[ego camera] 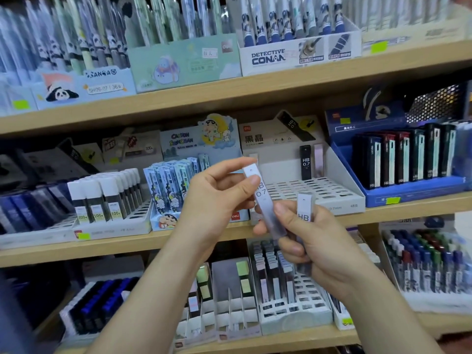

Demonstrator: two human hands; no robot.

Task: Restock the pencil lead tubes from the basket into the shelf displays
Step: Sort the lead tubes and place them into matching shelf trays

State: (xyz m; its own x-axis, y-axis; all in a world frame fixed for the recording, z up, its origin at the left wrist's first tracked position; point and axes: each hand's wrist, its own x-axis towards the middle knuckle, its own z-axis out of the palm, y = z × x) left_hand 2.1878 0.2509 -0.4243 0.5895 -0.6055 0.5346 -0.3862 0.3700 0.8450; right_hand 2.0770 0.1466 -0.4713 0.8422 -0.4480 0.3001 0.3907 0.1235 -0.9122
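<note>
Fingers of the left hand point(217, 192) pinch an HB 0.7 tube point(265, 200) by its cap, seemingly to part it from a second tube point(305, 208) clasped in the right hand point(321, 249). Both hover before the near-empty slotted tray point(338, 167), their likely home.

Light wooden shelves point(255, 92), bright indoor light

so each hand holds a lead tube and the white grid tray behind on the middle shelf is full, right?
Not full. In the head view the white grid tray is mostly empty; only a black tube and a pale tube stand at its back. Left hand and right hand each hold a lead tube.
</note>
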